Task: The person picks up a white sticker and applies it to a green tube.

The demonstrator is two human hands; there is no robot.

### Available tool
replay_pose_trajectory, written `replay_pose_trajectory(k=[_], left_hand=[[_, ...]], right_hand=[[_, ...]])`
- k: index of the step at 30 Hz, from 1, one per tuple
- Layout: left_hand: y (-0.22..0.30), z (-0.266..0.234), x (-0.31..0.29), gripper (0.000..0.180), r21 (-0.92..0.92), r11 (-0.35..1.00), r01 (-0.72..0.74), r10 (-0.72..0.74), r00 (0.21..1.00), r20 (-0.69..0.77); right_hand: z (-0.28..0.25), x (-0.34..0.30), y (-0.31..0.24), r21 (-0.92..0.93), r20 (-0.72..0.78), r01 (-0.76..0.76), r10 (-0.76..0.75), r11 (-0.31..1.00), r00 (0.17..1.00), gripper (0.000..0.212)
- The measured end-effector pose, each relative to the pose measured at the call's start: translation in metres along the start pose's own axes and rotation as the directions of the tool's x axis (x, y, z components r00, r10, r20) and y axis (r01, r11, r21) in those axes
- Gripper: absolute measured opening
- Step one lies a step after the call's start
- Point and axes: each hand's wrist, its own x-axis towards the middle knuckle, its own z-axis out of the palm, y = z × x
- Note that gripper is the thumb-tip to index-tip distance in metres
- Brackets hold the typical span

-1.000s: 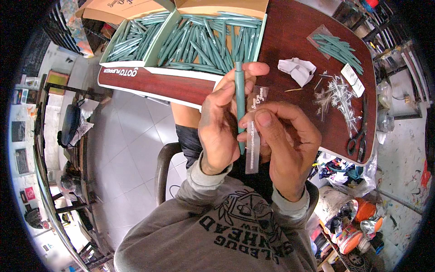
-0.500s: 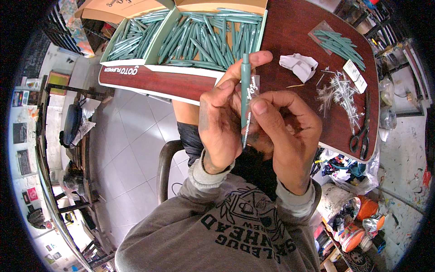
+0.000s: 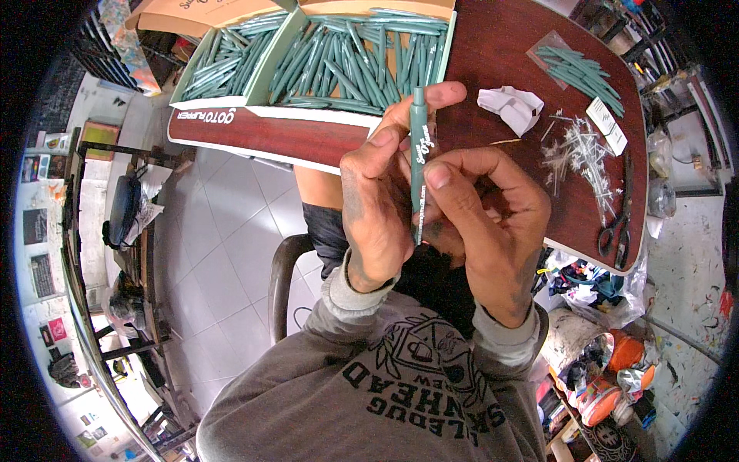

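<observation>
A slim teal-green pen (image 3: 419, 146) with white printing stands nearly upright between my hands above my lap. My left hand (image 3: 377, 208) supports it from behind, its index finger stretched past the upper end and its thumb bent beside the barrel. On the other side, my right hand (image 3: 489, 212) pinches the barrel with thumb and finger. My palms hide part of the pen's lower side. Beyond my hands, a divided carton (image 3: 258, 113) on the table holds many similar pens (image 3: 350, 65), heaped in two compartments.
On the dark red table (image 3: 493, 46) lie a crumpled white paper (image 3: 510, 109), a pile of small clear plastic pieces (image 3: 581, 158), a small white box (image 3: 606, 127), more green pens (image 3: 581, 75) on a clear bag, and black scissors (image 3: 616, 237). A chair arm (image 3: 279, 285) stands at my left.
The pen has turned slightly, so its printing faces a little differently. My hands have barely shifted and keep their hold.
</observation>
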Motion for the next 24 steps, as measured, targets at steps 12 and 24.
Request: replay_pose_trajectory(k=[12,24], left_hand=[[0.0004,-0.0001,-0.0003,0.066,0.014,1.000,-0.007,0.007,1.000,0.005],[0.0009,-0.0005,0.0003,0.065,0.025,1.000,-0.011,0.011,1.000,0.007]], right_hand=[[-0.0010,-0.0001,-0.0028,-0.008,0.023,-0.003,0.004,1.000,1.000,0.006],[0.0002,0.0000,-0.0040,0.012,0.041,0.005,-0.005,1.000,0.999,0.006]])
